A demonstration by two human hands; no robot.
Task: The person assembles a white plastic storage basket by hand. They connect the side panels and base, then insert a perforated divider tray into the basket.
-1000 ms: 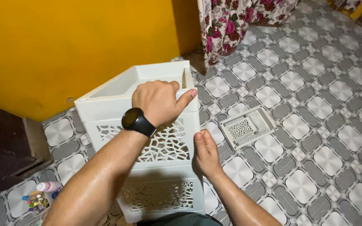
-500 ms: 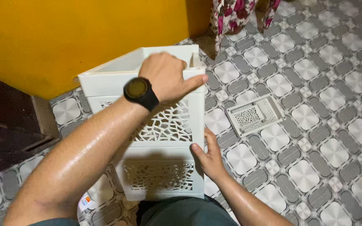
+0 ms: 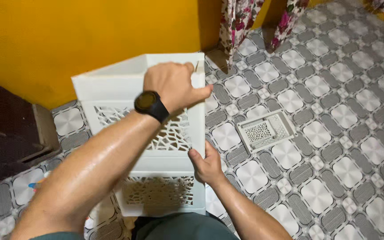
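1. white plastic crate with lattice-cut sides, standing on the tiled floor right in front of the body, tilted so its open top faces the yellow wall.
2. left hand laid over the crate's top rim at the near right corner, fingers curled over the edge and pressed together, thumb stretched out to the right along the side; gripping the rim.
3. black watch on the left wrist, face up.
4. right hand lower down, pressed against the crate's right edge about where the upper lattice panel meets the lower one; thumb up along the corner, fingers tucked behind the side wall and partly hidden, so closed on that edge.
5. small white lattice tray flat on the floor to the right of the crate, well apart from both hands, untouched.
6. flowered curtain hanging at the top, just beyond the crate's far right corner.
7. dark wooden furniture at the left edge, near the crate's left side.
8. small colourful items on the floor left of the left forearm, mostly hidden by it; kind not clear.
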